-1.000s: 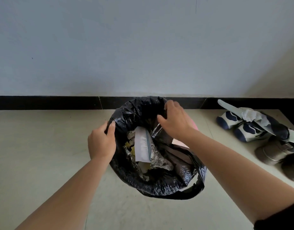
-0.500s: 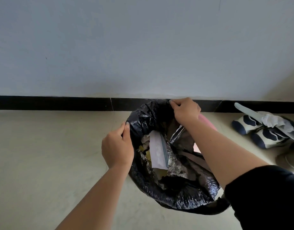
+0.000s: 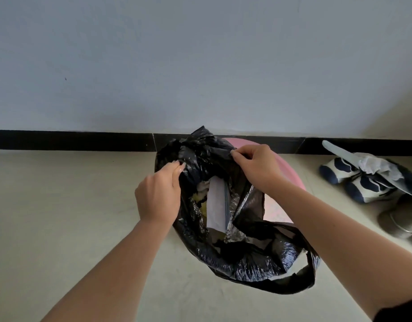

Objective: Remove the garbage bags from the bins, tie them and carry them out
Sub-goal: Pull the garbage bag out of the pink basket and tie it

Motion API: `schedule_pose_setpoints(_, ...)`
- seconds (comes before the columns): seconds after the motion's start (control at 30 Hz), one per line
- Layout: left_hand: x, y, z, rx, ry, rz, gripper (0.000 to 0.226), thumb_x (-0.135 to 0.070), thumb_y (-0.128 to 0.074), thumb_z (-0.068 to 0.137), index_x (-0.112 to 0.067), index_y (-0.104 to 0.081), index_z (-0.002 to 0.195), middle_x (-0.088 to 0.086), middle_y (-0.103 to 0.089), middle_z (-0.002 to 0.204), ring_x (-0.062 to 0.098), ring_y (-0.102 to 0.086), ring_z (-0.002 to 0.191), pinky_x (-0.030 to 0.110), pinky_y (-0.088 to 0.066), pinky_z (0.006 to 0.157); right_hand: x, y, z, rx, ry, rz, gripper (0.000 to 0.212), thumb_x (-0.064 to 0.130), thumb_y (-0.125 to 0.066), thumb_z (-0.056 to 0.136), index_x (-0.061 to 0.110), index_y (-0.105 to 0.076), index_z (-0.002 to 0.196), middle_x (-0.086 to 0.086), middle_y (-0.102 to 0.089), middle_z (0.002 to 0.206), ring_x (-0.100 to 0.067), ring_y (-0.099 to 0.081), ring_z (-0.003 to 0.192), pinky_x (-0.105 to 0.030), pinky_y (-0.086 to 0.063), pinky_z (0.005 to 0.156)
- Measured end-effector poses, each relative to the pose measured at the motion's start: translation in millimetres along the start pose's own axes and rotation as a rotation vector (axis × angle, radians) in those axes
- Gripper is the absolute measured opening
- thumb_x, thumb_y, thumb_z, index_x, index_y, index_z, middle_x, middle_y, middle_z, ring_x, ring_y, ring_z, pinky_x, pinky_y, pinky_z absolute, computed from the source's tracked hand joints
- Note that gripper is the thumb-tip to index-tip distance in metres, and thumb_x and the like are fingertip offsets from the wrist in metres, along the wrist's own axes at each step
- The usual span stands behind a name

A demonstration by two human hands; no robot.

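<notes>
A black garbage bag [image 3: 244, 259] sits in a pink bin [image 3: 286, 173] against the wall. White paper [image 3: 217, 208], foil and yellow scraps show through the bag's open mouth. My left hand [image 3: 158, 194] pinches the bag's left rim. At the far right of the rim, my right hand [image 3: 256, 166] pinches the plastic and holds it above the bin. A loose handle loop [image 3: 309, 273] hangs at the bag's near right side. Most of the bin is hidden by the bag.
A black skirting strip [image 3: 72, 140] runs along the pale wall behind the bin. Blue-and-white shoes [image 3: 363, 180] and a grey shoe [image 3: 400, 219] lie on the floor to the right. Pale floor tiles [image 3: 61, 217] stretch to the left.
Both hands have pulled the bag's rim up and inward off the bin, so more of the pink bin shows. The bag's mouth has narrowed and a handle loop hangs free.
</notes>
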State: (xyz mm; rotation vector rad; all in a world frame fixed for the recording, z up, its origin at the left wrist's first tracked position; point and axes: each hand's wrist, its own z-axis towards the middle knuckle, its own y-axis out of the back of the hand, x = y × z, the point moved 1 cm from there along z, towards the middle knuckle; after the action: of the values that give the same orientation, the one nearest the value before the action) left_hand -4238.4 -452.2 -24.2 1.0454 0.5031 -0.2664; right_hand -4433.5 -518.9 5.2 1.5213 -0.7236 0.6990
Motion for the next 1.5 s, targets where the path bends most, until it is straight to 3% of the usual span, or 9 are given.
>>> schedule_pose_setpoints(0.17,-19.8,9.7,-3.5,-0.055,-0.345,0.099,0.014,-0.022,-0.065,0.085,-0.015,-0.077,0.090,0.007,-0.076,0.079,0.026,-0.070,0.056,0.025,-0.047,0.039,0.2,27.2,-26.0,0.016,0.059,-0.176,0.021,0.026,-0.056,0.096,0.017,-0.071,0.108,0.000,-0.067,0.082,-0.008,-0.060,0.060,-0.008,-0.035,0.043)
schedule_pose_setpoints(0.37,-10.1,7.2,-14.5,0.152,-0.706,0.297,0.034,0.005,-0.086,0.058,-0.009,-0.077,0.088,0.009,-0.076,0.086,0.020,-0.072,0.090,0.043,-0.049,0.093,-15.9,42.4,-51.2,0.168,0.069,-0.319,0.043,0.024,-0.062,0.090,0.022,-0.056,0.133,-0.001,-0.067,0.122,-0.010,-0.067,0.080,-0.013,-0.039,0.063)
schedule_pose_setpoints(0.53,-19.8,11.8,-25.7,0.341,-0.451,0.255,0.012,-0.019,-0.080,0.076,-0.020,-0.079,0.088,0.002,-0.074,0.066,0.024,-0.071,0.063,0.029,-0.055,0.049,-33.9,53.8,-75.3,0.194,0.083,-0.393,0.046,0.033,-0.065,0.088,0.022,-0.056,0.132,-0.001,-0.062,0.130,-0.011,-0.061,0.096,-0.025,-0.042,0.084)
schedule_pose_setpoints(0.8,-39.1,26.8,-32.7,0.838,-0.238,0.027,0.057,-0.073,-0.054,0.075,-0.040,-0.062,0.120,-0.019,-0.057,0.131,0.000,-0.048,0.126,0.030,-0.044,0.099,-59.2,56.6,-124.8,0.588,0.306,-0.602,0.064,0.075,-0.065,0.063,0.055,-0.055,0.123,0.020,-0.018,0.156,-0.009,0.005,0.145,-0.044,0.005,0.117)
schedule_pose_setpoints(0.97,-38.3,39.0,-35.7,1.176,-0.258,0.102,0.079,-0.084,-0.059,0.051,-0.046,-0.059,0.121,-0.018,-0.019,0.155,-0.004,0.002,0.143,0.036,-0.011,0.119,-65.7,46.5,-125.0,0.582,0.346,-0.533,0.034,0.054,-0.063,0.083,0.033,-0.072,0.108,0.017,-0.057,0.134,-0.003,-0.033,0.136,-0.037,0.004,0.116)
schedule_pose_setpoints(1.1,-33.6,41.8,-35.4,1.300,-0.249,0.065,0.060,-0.074,-0.069,0.052,-0.050,-0.066,0.107,-0.017,-0.020,0.155,0.000,0.010,0.144,0.032,-0.004,0.117,-59.7,50.2,-126.0,0.670,0.247,-0.366,0.025,0.044,-0.063,0.088,0.028,-0.070,0.071,0.012,-0.064,0.068,0.000,-0.057,0.070,-0.012,-0.025,0.094)
schedule_pose_setpoints(1.23,-26.7,37.1,-31.0,1.248,-0.153,-0.119,0.026,-0.055,-0.072,0.069,-0.040,-0.076,0.089,-0.011,-0.054,0.136,0.002,-0.028,0.137,0.021,-0.017,0.108,-49.8,52.4,-116.4,0.460,0.088,-0.210,0.042,0.034,-0.059,0.094,0.015,-0.061,0.056,0.006,-0.047,0.047,-0.007,-0.037,0.043,-0.016,-0.031,0.048)
schedule_pose_setpoints(1.37,-26.9,31.8,-23.1,0.956,0.008,-0.158,0.033,-0.056,-0.068,0.076,-0.025,-0.076,0.067,-0.001,-0.066,0.062,0.001,-0.046,0.053,0.024,-0.041,0.062,-47.4,46.0,-110.0,0.208,-0.002,-0.180,0.049,0.037,-0.052,0.097,0.008,-0.053,0.058,0.001,-0.042,0.048,-0.009,-0.039,0.045,-0.021,-0.032,0.049)
schedule_pose_setpoints(1.5,-40.0,19.4,-23.2,0.530,0.092,0.023,0.055,-0.039,-0.061,0.090,-0.005,-0.048,0.049,0.003,-0.038,0.042,0.020,-0.040,0.042,0.029,-0.027,0.046,-38.6,45.9,-116.2,0.212,0.006,-0.206,0.040,0.059,-0.056,0.086,0.020,-0.065,0.083,0.006,-0.062,0.071,-0.013,-0.057,0.074,-0.025,-0.042,0.067)
